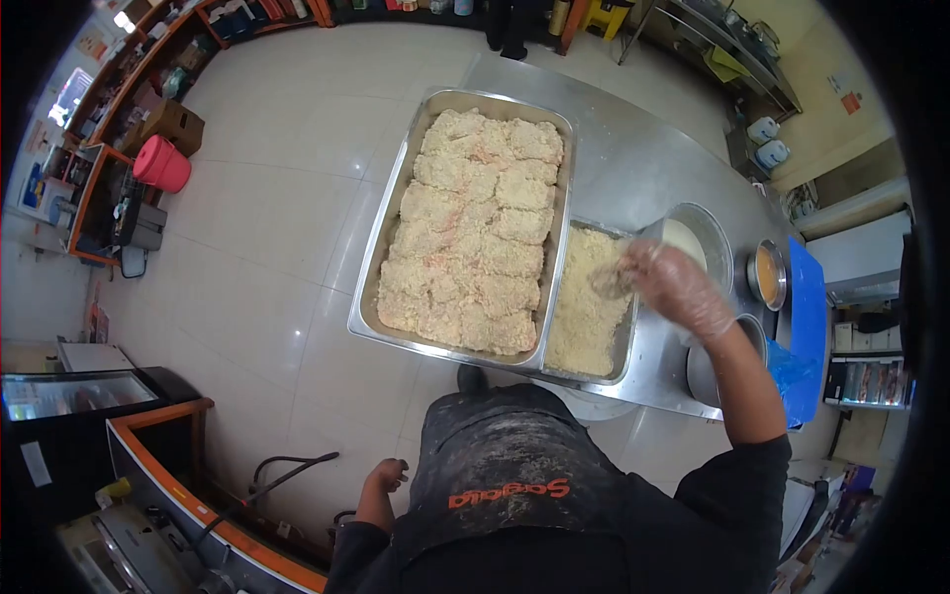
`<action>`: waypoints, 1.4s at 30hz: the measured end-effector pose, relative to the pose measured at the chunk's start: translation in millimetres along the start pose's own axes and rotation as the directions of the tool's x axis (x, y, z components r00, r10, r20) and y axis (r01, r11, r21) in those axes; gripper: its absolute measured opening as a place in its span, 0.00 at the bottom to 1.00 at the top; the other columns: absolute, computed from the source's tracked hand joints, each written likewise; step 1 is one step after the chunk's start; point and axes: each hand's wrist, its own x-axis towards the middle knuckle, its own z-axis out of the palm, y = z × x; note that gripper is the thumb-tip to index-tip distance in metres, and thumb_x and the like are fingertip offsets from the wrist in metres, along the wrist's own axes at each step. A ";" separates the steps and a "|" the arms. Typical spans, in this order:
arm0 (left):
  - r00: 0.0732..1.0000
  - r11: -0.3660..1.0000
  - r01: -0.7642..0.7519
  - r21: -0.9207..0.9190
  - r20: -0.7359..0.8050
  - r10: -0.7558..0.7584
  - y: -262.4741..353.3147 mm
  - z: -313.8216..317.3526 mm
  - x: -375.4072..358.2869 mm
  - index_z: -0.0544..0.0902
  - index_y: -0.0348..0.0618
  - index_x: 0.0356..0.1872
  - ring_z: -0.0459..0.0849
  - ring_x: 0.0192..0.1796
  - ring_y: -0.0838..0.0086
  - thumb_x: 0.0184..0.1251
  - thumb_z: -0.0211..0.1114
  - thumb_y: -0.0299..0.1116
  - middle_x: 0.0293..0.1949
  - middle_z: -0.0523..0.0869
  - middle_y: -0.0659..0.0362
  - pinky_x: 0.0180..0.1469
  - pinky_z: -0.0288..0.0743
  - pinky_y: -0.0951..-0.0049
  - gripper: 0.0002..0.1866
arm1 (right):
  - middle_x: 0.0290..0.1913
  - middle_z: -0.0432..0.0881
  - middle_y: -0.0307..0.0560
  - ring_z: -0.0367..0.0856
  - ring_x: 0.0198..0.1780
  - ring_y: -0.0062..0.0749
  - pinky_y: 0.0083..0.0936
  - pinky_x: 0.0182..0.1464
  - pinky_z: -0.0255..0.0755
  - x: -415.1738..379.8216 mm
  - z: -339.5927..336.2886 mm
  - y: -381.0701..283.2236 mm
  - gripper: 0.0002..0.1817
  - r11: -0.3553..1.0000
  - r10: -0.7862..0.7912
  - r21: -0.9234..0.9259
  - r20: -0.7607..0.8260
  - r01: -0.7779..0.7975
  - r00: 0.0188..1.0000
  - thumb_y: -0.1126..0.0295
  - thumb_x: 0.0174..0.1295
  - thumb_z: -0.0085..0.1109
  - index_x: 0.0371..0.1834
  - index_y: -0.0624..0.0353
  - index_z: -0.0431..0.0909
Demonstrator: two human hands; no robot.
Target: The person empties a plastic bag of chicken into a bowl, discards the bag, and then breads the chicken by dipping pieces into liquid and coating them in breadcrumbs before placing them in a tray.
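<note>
My right hand (668,277), in a clear plastic glove, hangs over a metal tray of pale breadcrumbs (586,317). Its fingers are blurred by motion, and a greyish smear beside them hides whether anything is held. Bare and low by my apron, my left hand (393,474) has its fingers curled in with nothing visible in them. A large deep steel pan (362,297) overlaps the crumb tray's left side. Rows of crumb-coated pieces (470,233), apparently meat, fill the pan.
Beyond my right hand stands a round metal bowl (720,238) with pale contents. Farther right are a small bowl of orange liquid (768,274), another metal pot (703,371) and a blue board (807,327). The steel table (633,129) ends at the left over tiled floor.
</note>
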 end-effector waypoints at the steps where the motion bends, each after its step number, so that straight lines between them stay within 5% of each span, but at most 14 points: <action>1: 1.000 1.000 0.003 -0.026 0.010 -0.003 -3.7 -0.9 3.4 0.76 0.40 0.53 0.67 0.18 0.76 0.66 0.56 0.37 0.36 0.83 0.51 0.18 0.61 0.72 0.18 | 0.39 0.83 0.58 0.84 0.43 0.49 0.38 0.45 0.77 13.5 -17.5 -9.8 0.10 0.999 0.050 0.002 -0.004 -0.050 0.999 0.72 0.62 0.60 0.44 0.64 0.78; 6: 0.999 0.995 0.027 -0.092 -0.015 -0.029 -15.4 1.7 -4.0 0.77 0.40 0.53 0.67 0.19 0.75 0.66 0.56 0.37 0.38 0.83 0.50 0.19 0.61 0.72 0.17 | 0.40 0.84 0.62 0.85 0.42 0.49 0.38 0.45 0.77 102.1 -40.8 -30.4 0.12 0.983 0.178 0.074 -0.145 -0.168 0.973 0.68 0.65 0.58 0.47 0.65 0.79; 8: 0.999 0.992 0.038 -0.121 -0.021 -0.041 -22.3 3.6 -7.3 0.76 0.40 0.52 0.68 0.20 0.75 0.66 0.56 0.37 0.38 0.83 0.51 0.20 0.63 0.72 0.17 | 0.42 0.85 0.62 0.85 0.42 0.49 0.37 0.47 0.77 144.6 -4.8 -7.9 0.15 0.967 0.160 0.239 -0.303 -0.087 0.940 0.66 0.65 0.58 0.49 0.65 0.81; 10: 0.998 0.989 0.049 -0.141 -0.028 -0.053 -30.6 7.2 -8.8 0.77 0.40 0.52 0.69 0.21 0.75 0.67 0.56 0.37 0.38 0.84 0.50 0.22 0.64 0.71 0.17 | 0.43 0.86 0.60 0.84 0.46 0.51 0.39 0.50 0.77 195.9 44.4 27.5 0.15 0.919 0.307 0.331 -0.268 -0.212 0.913 0.66 0.63 0.60 0.47 0.65 0.82; 14: 0.996 0.986 0.029 -0.162 -0.076 -0.042 -47.0 9.4 -20.3 0.77 0.39 0.50 0.70 0.22 0.73 0.67 0.56 0.38 0.38 0.84 0.51 0.25 0.67 0.67 0.16 | 0.40 0.86 0.62 0.85 0.43 0.56 0.42 0.49 0.78 254.6 139.1 103.9 0.14 0.964 0.243 -0.056 -0.216 -0.260 0.946 0.65 0.61 0.57 0.43 0.63 0.84; 18: 0.993 0.978 0.051 -0.200 -0.092 -0.070 -74.5 14.4 -14.0 0.80 0.39 0.42 0.72 0.23 0.70 0.68 0.55 0.40 0.35 0.83 0.53 0.26 0.68 0.65 0.14 | 0.39 0.85 0.66 0.85 0.45 0.59 0.46 0.48 0.78 270.2 152.6 104.3 0.13 0.874 0.484 0.048 -0.194 -0.484 0.854 0.68 0.60 0.53 0.40 0.64 0.84; 21: 0.992 0.997 0.081 0.008 -0.100 -0.080 -101.0 19.2 18.7 0.81 0.38 0.35 0.74 0.23 0.68 0.67 0.56 0.40 0.30 0.81 0.55 0.27 0.68 0.64 0.14 | 0.39 0.85 0.67 0.85 0.43 0.58 0.45 0.47 0.78 263.7 158.4 98.9 0.13 0.923 0.354 -0.040 -0.299 -0.382 0.886 0.69 0.60 0.53 0.37 0.67 0.84; 24: 0.980 0.945 -0.178 0.276 -0.035 0.195 -80.5 25.4 -21.6 0.82 0.38 0.31 0.75 0.23 0.68 0.68 0.56 0.42 0.27 0.80 0.55 0.27 0.68 0.64 0.17 | 0.44 0.86 0.62 0.85 0.51 0.51 0.43 0.50 0.79 250.3 150.7 59.5 0.14 0.913 0.330 -0.135 -0.313 -0.386 0.891 0.69 0.64 0.49 0.38 0.65 0.84; 27: 0.997 0.997 -0.013 0.071 -0.080 0.019 -68.4 21.6 -7.7 0.84 0.38 0.37 0.76 0.23 0.68 0.69 0.54 0.42 0.28 0.81 0.54 0.25 0.68 0.64 0.17 | 0.55 0.82 0.66 0.79 0.60 0.56 0.45 0.61 0.72 237.1 135.3 7.8 0.21 0.875 0.272 -0.417 0.008 -0.244 0.962 0.62 0.67 0.45 0.46 0.65 0.84; 30: 0.995 0.985 -0.084 0.153 -0.033 0.090 -54.4 11.2 -11.0 0.81 0.38 0.51 0.75 0.24 0.70 0.71 0.51 0.40 0.31 0.84 0.51 0.24 0.68 0.66 0.19 | 0.60 0.77 0.71 0.71 0.67 0.61 0.45 0.70 0.62 231.5 222.2 30.7 0.30 0.859 -0.227 -0.509 -0.472 -0.053 0.852 0.52 0.67 0.44 0.53 0.72 0.80; 32: 0.999 0.999 -0.038 0.022 -0.016 0.038 -34.3 0.6 -19.5 0.77 0.39 0.58 0.74 0.23 0.70 0.71 0.50 0.39 0.34 0.85 0.49 0.23 0.67 0.68 0.21 | 0.69 0.66 0.71 0.58 0.75 0.58 0.41 0.77 0.48 227.5 177.7 -4.1 0.38 0.906 0.032 -0.415 -0.128 -0.083 0.991 0.47 0.67 0.40 0.64 0.75 0.70; 36: 0.996 0.996 -0.085 -0.020 -0.029 0.084 -20.0 -21.2 -37.1 0.71 0.39 0.66 0.71 0.22 0.72 0.71 0.48 0.38 0.38 0.87 0.48 0.23 0.67 0.70 0.25 | 0.77 0.54 0.68 0.50 0.79 0.55 0.41 0.80 0.40 246.3 142.3 6.2 0.44 0.980 0.196 -0.044 0.394 -0.195 0.898 0.44 0.67 0.40 0.73 0.74 0.57; 39: 0.997 0.997 -0.063 -0.043 -0.055 0.060 -21.0 -33.7 -43.9 0.71 0.40 0.66 0.71 0.21 0.72 0.71 0.48 0.37 0.39 0.86 0.47 0.22 0.66 0.70 0.25 | 0.70 0.69 0.64 0.66 0.71 0.56 0.42 0.73 0.59 230.4 179.1 21.9 0.37 0.924 0.164 -0.286 -0.307 -0.255 0.937 0.43 0.65 0.43 0.65 0.65 0.73; 42: 0.994 0.974 -0.111 0.196 0.008 0.112 -46.0 -45.0 -22.7 0.74 0.39 0.64 0.74 0.23 0.70 0.70 0.51 0.39 0.40 0.87 0.48 0.26 0.72 0.70 0.25 | 0.70 0.68 0.66 0.67 0.71 0.55 0.41 0.72 0.61 227.1 136.4 21.9 0.37 0.956 0.238 -0.213 0.164 -0.201 0.957 0.44 0.67 0.43 0.68 0.65 0.68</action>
